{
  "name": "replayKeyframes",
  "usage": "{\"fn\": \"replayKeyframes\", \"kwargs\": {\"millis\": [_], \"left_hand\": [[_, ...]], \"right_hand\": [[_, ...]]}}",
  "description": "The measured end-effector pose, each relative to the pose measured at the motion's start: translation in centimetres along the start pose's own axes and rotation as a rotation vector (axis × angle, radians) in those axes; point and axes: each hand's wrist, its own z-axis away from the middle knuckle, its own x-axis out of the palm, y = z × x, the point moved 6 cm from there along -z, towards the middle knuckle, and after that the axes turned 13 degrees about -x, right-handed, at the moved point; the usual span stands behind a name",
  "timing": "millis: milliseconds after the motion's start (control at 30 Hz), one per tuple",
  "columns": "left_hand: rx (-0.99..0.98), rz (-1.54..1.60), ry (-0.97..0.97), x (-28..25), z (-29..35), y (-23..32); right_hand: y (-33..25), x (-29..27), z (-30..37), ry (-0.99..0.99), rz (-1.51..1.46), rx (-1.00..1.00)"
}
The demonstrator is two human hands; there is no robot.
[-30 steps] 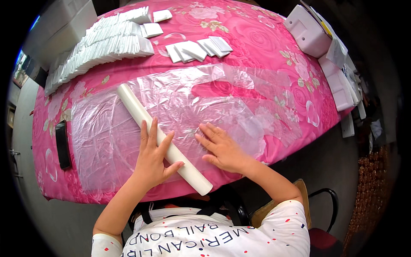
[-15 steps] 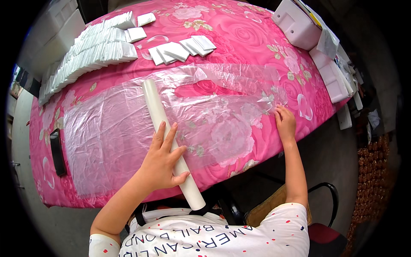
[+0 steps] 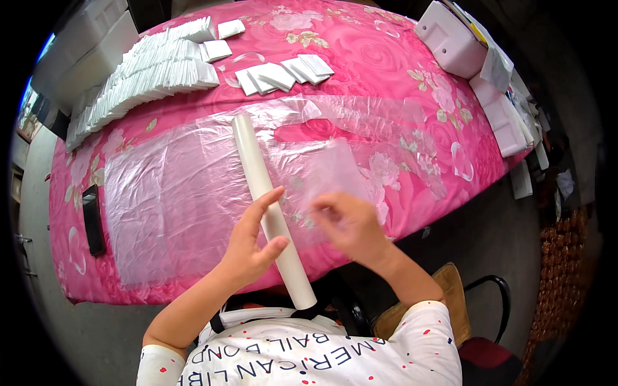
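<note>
A large clear plastic bag (image 3: 167, 199) lies flat, with a cut-out near its upper right part. Across it, slanting toward my body, rests a long white tube (image 3: 254, 161). My left hand (image 3: 248, 248) is at the tube's left side, fingers apart, with thumb and forefinger tips over it. To the right of the tube, my right hand (image 3: 354, 225) pinches a raised part of the bag, folding it leftward. Motion smears that hand and the lifted film, so its exact grip is partly hidden.
Rows of folded white packets (image 3: 148, 77) stand at the far left of the pink flowered tablecloth (image 3: 380, 58). Several loose packets (image 3: 277, 76) lie beyond the bag. A black phone-like object (image 3: 93, 220) is at the left. White foam boxes (image 3: 450, 42) line the right edge.
My right hand has come from the bag's right end toward the tube, bringing some film with it. My left hand has drawn back slightly from over the tube to its left side.
</note>
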Motion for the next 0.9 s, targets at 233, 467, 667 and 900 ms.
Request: {"fn": "replayKeyframes", "kwargs": {"millis": [233,467,667,900], "left_hand": [[-0.582,0.350,0.088,-11.5,3.6,-4.4],[-0.745,-0.114,0.408,-27.0,11.4,-7.6],[0.078,-1.051,0.643,-19.1,7.5,2.4],[0.187,-0.693,0.323,-4.9,0.0,-1.8]], "right_hand": [[-6.6,6.6,2.2,-0.118,0.015,-0.397],[-2.3,7.2,6.8,-0.662,0.285,0.408],[-1.1,8.3,8.8,-0.519,0.020,0.552],[-1.2,8.5,8.6,-0.559,-0.020,0.598]]}}
